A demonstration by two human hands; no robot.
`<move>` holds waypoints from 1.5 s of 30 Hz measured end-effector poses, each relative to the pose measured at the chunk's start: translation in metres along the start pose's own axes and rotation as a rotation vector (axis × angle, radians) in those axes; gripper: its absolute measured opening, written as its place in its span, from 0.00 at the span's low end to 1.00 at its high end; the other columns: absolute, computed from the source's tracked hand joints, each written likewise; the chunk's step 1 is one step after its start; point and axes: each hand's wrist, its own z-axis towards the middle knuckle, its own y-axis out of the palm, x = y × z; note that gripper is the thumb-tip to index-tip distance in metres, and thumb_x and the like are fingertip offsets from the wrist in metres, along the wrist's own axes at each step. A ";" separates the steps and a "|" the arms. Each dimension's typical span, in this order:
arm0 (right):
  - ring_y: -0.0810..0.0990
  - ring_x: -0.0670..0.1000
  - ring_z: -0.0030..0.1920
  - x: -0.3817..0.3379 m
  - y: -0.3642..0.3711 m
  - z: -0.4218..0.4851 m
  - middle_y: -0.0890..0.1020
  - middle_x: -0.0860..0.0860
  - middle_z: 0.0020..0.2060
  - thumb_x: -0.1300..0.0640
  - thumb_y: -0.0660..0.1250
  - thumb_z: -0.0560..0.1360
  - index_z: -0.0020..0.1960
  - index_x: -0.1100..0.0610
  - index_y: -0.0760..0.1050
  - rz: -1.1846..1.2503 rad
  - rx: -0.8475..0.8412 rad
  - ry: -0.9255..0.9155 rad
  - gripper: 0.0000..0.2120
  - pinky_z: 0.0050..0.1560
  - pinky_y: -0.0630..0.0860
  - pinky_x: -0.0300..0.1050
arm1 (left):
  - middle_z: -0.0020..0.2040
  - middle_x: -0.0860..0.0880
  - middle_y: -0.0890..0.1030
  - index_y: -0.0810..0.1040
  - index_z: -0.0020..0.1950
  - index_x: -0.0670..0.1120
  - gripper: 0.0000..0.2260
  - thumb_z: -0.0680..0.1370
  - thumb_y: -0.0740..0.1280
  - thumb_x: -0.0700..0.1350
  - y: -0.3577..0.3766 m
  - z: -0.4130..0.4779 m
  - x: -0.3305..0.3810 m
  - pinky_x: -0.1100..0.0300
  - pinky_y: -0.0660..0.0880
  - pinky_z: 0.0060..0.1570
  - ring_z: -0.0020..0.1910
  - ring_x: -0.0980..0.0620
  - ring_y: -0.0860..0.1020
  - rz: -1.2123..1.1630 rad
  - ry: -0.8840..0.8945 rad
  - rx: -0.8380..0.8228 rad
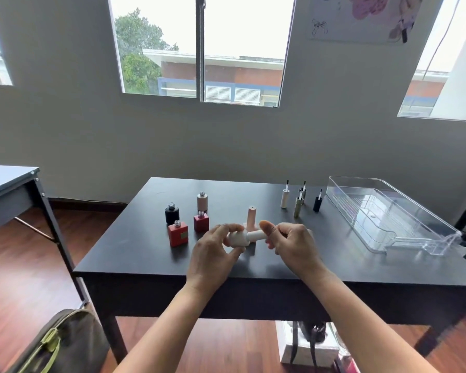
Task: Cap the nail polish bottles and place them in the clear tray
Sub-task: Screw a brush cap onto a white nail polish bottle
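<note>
My left hand (215, 249) grips a white nail polish bottle (238, 238) lying sideways above the table's front. My right hand (291, 242) pinches its white cap (256, 235), which sits on the bottle's neck. Behind my hands stands a pink capped bottle (251, 218). Uncapped bottles stand to the left: black (172, 212), beige (202, 201), and two red ones (178, 233) (201, 221). Loose brush caps stand upright at the back right: white (285, 197), gold (297, 206), black (317, 202). The clear tray (388, 216) lies at the right with nothing in it.
The dark table (253, 265) stands against a wall under windows. A second table (8, 184) is at the left. A grey-green bag (62, 343) sits on the wooden floor at lower left, and a white box (307, 345) lies under the table.
</note>
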 end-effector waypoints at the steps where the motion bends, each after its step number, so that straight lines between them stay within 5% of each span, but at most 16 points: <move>1: 0.80 0.52 0.31 0.000 -0.001 0.001 0.82 0.51 0.29 0.24 0.55 0.67 0.36 0.54 0.81 -0.016 -0.034 0.009 0.35 0.38 0.78 0.51 | 0.44 0.64 0.75 0.80 0.55 0.56 0.19 0.67 0.78 0.44 0.000 0.000 0.000 0.68 0.73 0.38 0.34 0.62 0.75 -0.002 0.000 0.000; 4: 0.79 0.47 0.40 0.002 -0.005 0.001 0.82 0.47 0.37 0.26 0.59 0.66 0.52 0.50 0.80 -0.031 -0.109 -0.019 0.31 0.42 0.75 0.40 | 0.47 0.61 0.76 0.80 0.56 0.55 0.18 0.68 0.77 0.43 0.000 0.002 0.000 0.65 0.75 0.41 0.36 0.60 0.76 -0.008 -0.020 0.005; 6: 0.78 0.42 0.43 0.003 -0.005 0.000 0.80 0.42 0.41 0.41 0.71 0.69 0.58 0.46 0.75 -0.005 -0.105 -0.100 0.20 0.43 0.70 0.31 | 0.48 0.59 0.78 0.80 0.56 0.55 0.18 0.68 0.77 0.43 0.001 0.002 0.000 0.63 0.76 0.42 0.39 0.59 0.77 -0.013 -0.025 0.004; 8: 0.77 0.40 0.42 0.007 -0.003 0.000 0.80 0.42 0.40 0.53 0.74 0.70 0.54 0.45 0.77 0.018 -0.078 -0.157 0.14 0.42 0.68 0.30 | 0.48 0.59 0.78 0.80 0.56 0.55 0.18 0.68 0.77 0.43 0.001 0.002 0.000 0.63 0.76 0.41 0.38 0.58 0.76 -0.019 -0.023 0.007; 11: 0.75 0.40 0.32 0.006 -0.002 0.001 0.81 0.41 0.30 0.50 0.72 0.72 0.40 0.46 0.81 0.044 -0.025 -0.121 0.03 0.34 0.67 0.29 | 0.47 0.59 0.78 0.80 0.56 0.55 0.18 0.68 0.77 0.44 0.000 0.002 -0.001 0.66 0.74 0.39 0.34 0.59 0.75 -0.001 -0.012 0.015; 14: 0.70 0.43 0.25 0.008 -0.002 0.003 0.77 0.43 0.23 0.34 0.64 0.71 0.31 0.52 0.80 0.023 -0.010 -0.066 0.23 0.29 0.64 0.35 | 0.47 0.60 0.78 0.80 0.56 0.55 0.17 0.69 0.77 0.45 -0.001 0.001 0.000 0.69 0.72 0.39 0.34 0.59 0.74 0.000 -0.010 0.011; 17: 0.75 0.41 0.29 0.005 -0.002 0.002 0.80 0.44 0.28 0.26 0.62 0.66 0.40 0.48 0.81 0.011 -0.052 -0.068 0.26 0.34 0.70 0.37 | 0.48 0.60 0.78 0.80 0.57 0.55 0.17 0.69 0.76 0.45 -0.002 0.001 0.001 0.67 0.74 0.40 0.35 0.59 0.75 -0.013 -0.025 0.005; 19: 0.78 0.41 0.37 0.003 -0.001 0.001 0.80 0.41 0.34 0.34 0.71 0.65 0.52 0.43 0.78 0.016 -0.084 -0.102 0.20 0.39 0.72 0.32 | 0.49 0.58 0.79 0.80 0.56 0.55 0.17 0.69 0.76 0.44 -0.002 0.001 0.001 0.65 0.75 0.41 0.36 0.58 0.75 -0.021 -0.041 0.011; 22: 0.77 0.41 0.39 0.002 0.002 0.000 0.80 0.42 0.37 0.53 0.74 0.69 0.51 0.46 0.80 -0.046 -0.032 -0.153 0.11 0.41 0.69 0.33 | 0.48 0.58 0.79 0.80 0.57 0.56 0.17 0.70 0.76 0.45 -0.002 0.001 0.001 0.67 0.73 0.40 0.35 0.60 0.75 -0.021 -0.046 0.014; 25: 0.75 0.40 0.33 -0.002 0.001 0.000 0.81 0.43 0.32 0.48 0.70 0.73 0.43 0.48 0.81 -0.091 -0.014 -0.113 0.05 0.37 0.69 0.38 | 0.49 0.59 0.79 0.80 0.57 0.56 0.17 0.70 0.76 0.45 -0.002 0.000 0.002 0.68 0.72 0.40 0.34 0.60 0.74 -0.008 -0.042 0.017; 28: 0.73 0.41 0.27 -0.003 -0.002 0.000 0.77 0.39 0.24 0.33 0.61 0.72 0.35 0.51 0.80 -0.137 -0.049 -0.060 0.24 0.31 0.67 0.41 | 0.50 0.57 0.80 0.80 0.57 0.55 0.18 0.69 0.76 0.44 -0.002 0.000 0.002 0.64 0.75 0.42 0.35 0.58 0.75 -0.015 -0.041 0.013; 30: 0.75 0.40 0.30 -0.004 -0.002 -0.001 0.77 0.40 0.25 0.28 0.59 0.69 0.39 0.50 0.81 -0.139 -0.042 -0.084 0.27 0.34 0.70 0.41 | 0.51 0.56 0.81 0.80 0.57 0.55 0.18 0.69 0.76 0.44 -0.002 0.000 0.002 0.62 0.76 0.43 0.36 0.57 0.75 -0.015 -0.049 0.011; 33: 0.76 0.42 0.44 -0.005 0.000 -0.003 0.77 0.37 0.38 0.40 0.73 0.68 0.60 0.47 0.77 -0.134 -0.033 -0.189 0.23 0.46 0.72 0.37 | 0.51 0.56 0.81 0.80 0.58 0.54 0.18 0.69 0.76 0.44 -0.002 0.001 0.001 0.61 0.76 0.44 0.37 0.57 0.75 -0.001 -0.064 0.011; 36: 0.75 0.44 0.45 -0.004 0.001 -0.004 0.75 0.34 0.39 0.56 0.75 0.69 0.56 0.48 0.79 -0.163 -0.006 -0.279 0.16 0.46 0.70 0.36 | 0.51 0.56 0.81 0.80 0.58 0.54 0.18 0.69 0.76 0.44 -0.001 0.000 0.001 0.62 0.76 0.44 0.38 0.57 0.75 -0.002 -0.065 0.002; 40: 0.73 0.45 0.44 -0.004 0.004 -0.002 0.81 0.42 0.39 0.52 0.70 0.74 0.50 0.49 0.81 -0.192 -0.020 -0.257 0.06 0.46 0.68 0.38 | 0.51 0.56 0.81 0.80 0.58 0.55 0.18 0.69 0.76 0.44 -0.001 0.000 0.001 0.63 0.75 0.43 0.36 0.57 0.74 0.007 -0.056 0.013; 45: 0.73 0.45 0.46 -0.006 0.003 -0.004 0.77 0.40 0.42 0.45 0.71 0.72 0.61 0.49 0.77 -0.181 -0.049 -0.204 0.19 0.49 0.71 0.40 | 0.53 0.55 0.81 0.80 0.59 0.54 0.18 0.70 0.76 0.44 -0.001 0.001 0.001 0.59 0.77 0.45 0.38 0.55 0.75 0.017 -0.080 0.010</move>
